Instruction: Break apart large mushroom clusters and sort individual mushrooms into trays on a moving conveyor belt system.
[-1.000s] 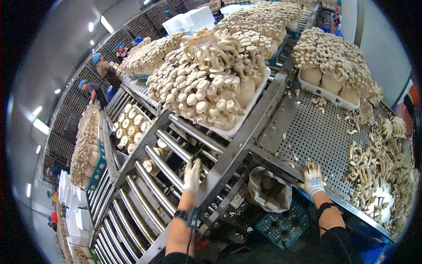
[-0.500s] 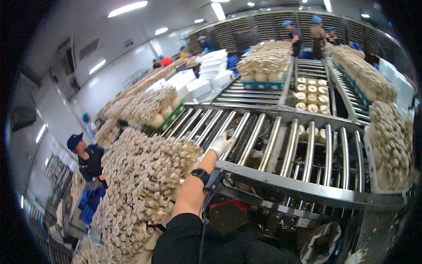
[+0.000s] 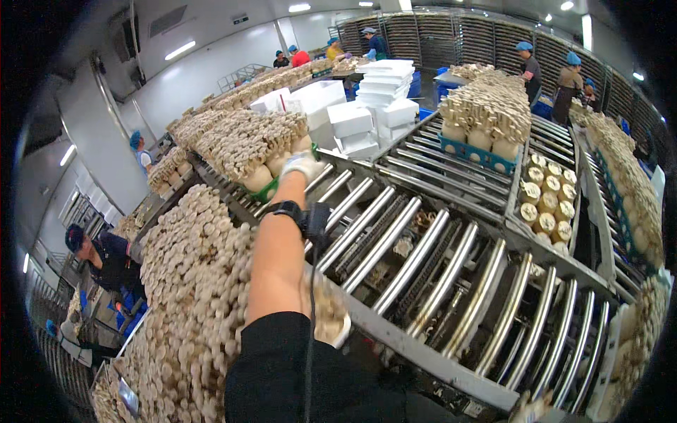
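My left hand [image 3: 303, 166], in a white glove, is at the end of a green crate [image 3: 266, 190]. Its fingers are closed at the crate's edge, with the tips partly hidden. White bottles in that crate carry a thick mass of beige mushrooms [image 3: 243, 137]. At the bottom edge, only a blurred piece of my right hand [image 3: 532, 409] shows, by the conveyor's near rail; its fingers cannot be made out. Left of my forearm stands a big bed of mushrooms [image 3: 194, 275], with a pale tray edge [image 3: 344, 331] showing beside my sleeve.
A roller conveyor [image 3: 416, 261] runs across the middle to the right. Beyond it are a blue-green crate of mushrooms [image 3: 479, 151], a block of capped bottles [image 3: 546, 194] and stacked white foam boxes [image 3: 384, 88]. A co-worker [image 3: 106, 257] stands at left; others work far back.
My left hand has moved left from the rollers to the green crate's end. The view has turned, so the conveyor shows farther right and lower.
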{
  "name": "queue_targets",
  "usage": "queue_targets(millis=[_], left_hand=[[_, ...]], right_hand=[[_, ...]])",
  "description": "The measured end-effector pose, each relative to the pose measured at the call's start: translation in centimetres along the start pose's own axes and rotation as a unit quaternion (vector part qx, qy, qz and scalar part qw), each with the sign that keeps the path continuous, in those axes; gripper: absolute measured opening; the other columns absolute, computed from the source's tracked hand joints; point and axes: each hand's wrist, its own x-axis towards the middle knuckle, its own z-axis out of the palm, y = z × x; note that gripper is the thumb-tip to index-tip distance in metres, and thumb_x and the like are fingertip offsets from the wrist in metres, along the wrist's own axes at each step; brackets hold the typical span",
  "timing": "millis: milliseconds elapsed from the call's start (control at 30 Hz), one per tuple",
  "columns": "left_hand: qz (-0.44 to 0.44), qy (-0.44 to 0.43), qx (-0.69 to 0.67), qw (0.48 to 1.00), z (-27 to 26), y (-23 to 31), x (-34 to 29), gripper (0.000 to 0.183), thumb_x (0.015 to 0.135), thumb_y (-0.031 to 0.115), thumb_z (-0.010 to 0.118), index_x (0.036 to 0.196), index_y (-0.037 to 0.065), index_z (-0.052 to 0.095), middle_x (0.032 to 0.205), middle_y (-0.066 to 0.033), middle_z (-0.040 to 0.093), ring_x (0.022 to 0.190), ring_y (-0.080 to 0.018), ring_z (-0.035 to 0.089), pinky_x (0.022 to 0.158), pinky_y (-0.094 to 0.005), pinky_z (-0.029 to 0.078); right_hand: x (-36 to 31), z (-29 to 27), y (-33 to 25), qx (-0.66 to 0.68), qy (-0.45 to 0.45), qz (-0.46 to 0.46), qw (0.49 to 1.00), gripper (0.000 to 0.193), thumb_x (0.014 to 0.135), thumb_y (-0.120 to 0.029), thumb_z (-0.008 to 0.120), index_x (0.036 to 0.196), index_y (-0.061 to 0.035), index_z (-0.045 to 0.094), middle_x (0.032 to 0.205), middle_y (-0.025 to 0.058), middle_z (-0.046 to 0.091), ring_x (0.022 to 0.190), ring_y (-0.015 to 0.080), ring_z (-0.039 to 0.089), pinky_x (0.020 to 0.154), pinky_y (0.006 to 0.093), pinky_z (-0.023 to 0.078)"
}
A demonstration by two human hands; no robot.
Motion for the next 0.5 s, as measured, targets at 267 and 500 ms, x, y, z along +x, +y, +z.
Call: queue_targets(millis=[267,500], left_hand=[[-0.188,-0.096,0.099,0.972,8.0,-13.7,14.4,0.051,0.077,0.035,0.054,0.117,0.004,0.057,0.126,-0.0164,0.051,0.115,-0.0299,0.051,0.095,-0.0381,0.041],[-0.136,0.060,0.180,0.972,20.6,-20.9,19.8,0.056,0.077,0.033,0.055,0.121,-0.001,0.052,0.119,-0.0220,0.054,0.114,-0.0317,0.051,0.095,-0.0356,0.041]], right_hand=[[0.5,-5.4,-17.2,-0.387,-0.006,0.002,0.922,0.052,0.091,-0.036,0.047,0.132,-0.0049,0.041,0.134,0.0165,0.041,0.118,0.0304,0.042,0.099,0.0441,0.033],[7.7,2.4,-22.0,-0.384,-0.041,-0.026,0.922,0.055,0.090,-0.039,0.047,0.132,-0.0039,0.040,0.133,0.0177,0.042,0.118,0.0311,0.043,0.099,0.0442,0.033]])
